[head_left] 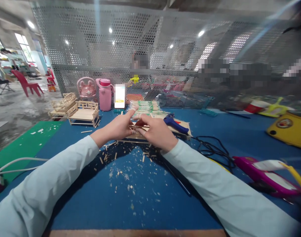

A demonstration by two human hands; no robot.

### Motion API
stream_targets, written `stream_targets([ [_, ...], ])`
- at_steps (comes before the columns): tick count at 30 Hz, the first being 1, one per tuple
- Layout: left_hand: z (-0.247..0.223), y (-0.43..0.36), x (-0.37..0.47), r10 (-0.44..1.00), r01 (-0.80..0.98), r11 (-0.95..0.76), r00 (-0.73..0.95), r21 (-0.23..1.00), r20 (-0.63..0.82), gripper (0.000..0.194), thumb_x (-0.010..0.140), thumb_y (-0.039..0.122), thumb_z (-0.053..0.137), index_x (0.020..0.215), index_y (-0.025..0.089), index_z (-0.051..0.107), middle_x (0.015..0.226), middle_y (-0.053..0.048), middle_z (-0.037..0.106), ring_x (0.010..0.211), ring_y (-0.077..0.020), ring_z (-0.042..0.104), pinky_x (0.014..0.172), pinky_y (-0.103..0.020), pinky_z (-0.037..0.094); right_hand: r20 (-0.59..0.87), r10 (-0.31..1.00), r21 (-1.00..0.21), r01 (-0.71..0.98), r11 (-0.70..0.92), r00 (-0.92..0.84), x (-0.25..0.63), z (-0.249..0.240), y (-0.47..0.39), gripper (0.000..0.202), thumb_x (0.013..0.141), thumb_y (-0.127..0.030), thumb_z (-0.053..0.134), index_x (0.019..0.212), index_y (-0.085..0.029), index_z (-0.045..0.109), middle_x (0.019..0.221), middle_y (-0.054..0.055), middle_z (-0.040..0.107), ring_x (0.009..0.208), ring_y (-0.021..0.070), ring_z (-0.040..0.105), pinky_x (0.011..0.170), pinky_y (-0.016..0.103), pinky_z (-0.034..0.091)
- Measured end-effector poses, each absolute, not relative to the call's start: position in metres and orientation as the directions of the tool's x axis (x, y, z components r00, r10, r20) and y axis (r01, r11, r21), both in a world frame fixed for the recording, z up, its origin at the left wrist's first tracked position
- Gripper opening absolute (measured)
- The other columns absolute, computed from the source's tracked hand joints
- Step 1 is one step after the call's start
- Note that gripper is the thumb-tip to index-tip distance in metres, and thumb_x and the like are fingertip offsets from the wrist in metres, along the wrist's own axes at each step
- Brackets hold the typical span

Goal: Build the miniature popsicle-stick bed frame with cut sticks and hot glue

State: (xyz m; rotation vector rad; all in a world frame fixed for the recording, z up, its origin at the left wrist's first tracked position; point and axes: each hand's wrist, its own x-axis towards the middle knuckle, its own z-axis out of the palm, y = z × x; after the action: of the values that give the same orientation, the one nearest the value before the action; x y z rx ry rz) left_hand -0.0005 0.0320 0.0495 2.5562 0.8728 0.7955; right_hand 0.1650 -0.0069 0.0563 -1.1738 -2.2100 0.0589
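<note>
My left hand and my right hand meet over the middle of the table, fingertips pinched on a thin wooden stick. My fingers cover much of the stick. Right under them lies a low piece built of pale wooden sticks, partly hidden by the hands. Just beyond my right hand rests a blue glue gun on a pale board. Bundled sticks with green marks lie behind. Short stick offcuts are scattered in front of my hands.
Two small stick-built benches stand at the left, near a pink bottle and a lit phone. Black cable, a magenta-and-white device and a yellow container are at right. A perforated metal screen borders the table's back.
</note>
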Motion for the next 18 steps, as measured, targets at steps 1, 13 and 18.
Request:
stream_targets([
  [1,0.049,0.0325,-0.0005,0.635,0.448,-0.762,0.66,0.468,0.402,0.083,0.071,0.018,0.061,0.139,0.014,0.014,0.086,-0.008,0.067,0.078,-0.0205,0.063,0.068,-0.029,0.046,0.49,0.767,-0.33,0.726,0.603,-0.415,0.1663,0.0581,-0.0065,0.026,0.074,-0.01,0.055,0.098,-0.02,0.054,0.084,0.003,0.066,0.078,0.0171,0.061,0.072,0.031,0.045],
  [13,0.0473,0.0335,0.0022,0.658,0.403,-0.727,0.642,0.556,0.395,0.087,0.07,0.018,0.062,0.141,0.011,0.012,0.092,-0.012,0.066,0.08,-0.0209,0.062,0.068,-0.03,0.046,0.401,0.77,-0.377,0.677,0.632,-0.496,0.1687,0.0637,-0.0013,0.031,0.073,-0.007,0.048,0.099,-0.02,0.04,0.077,0.001,0.055,0.07,0.0156,0.054,0.065,0.029,0.041],
  [18,0.0457,0.0337,0.0027,0.665,0.406,-0.724,0.624,0.557,0.41,0.086,0.067,0.013,0.062,0.14,0.013,0.016,0.091,-0.01,0.066,0.081,-0.0209,0.062,0.07,-0.031,0.046,0.427,0.769,-0.395,0.667,0.632,-0.476,0.1675,0.0619,-0.0014,0.029,0.071,-0.006,0.048,0.096,-0.02,0.041,0.077,0.0,0.056,0.071,0.0152,0.054,0.066,0.029,0.04],
])
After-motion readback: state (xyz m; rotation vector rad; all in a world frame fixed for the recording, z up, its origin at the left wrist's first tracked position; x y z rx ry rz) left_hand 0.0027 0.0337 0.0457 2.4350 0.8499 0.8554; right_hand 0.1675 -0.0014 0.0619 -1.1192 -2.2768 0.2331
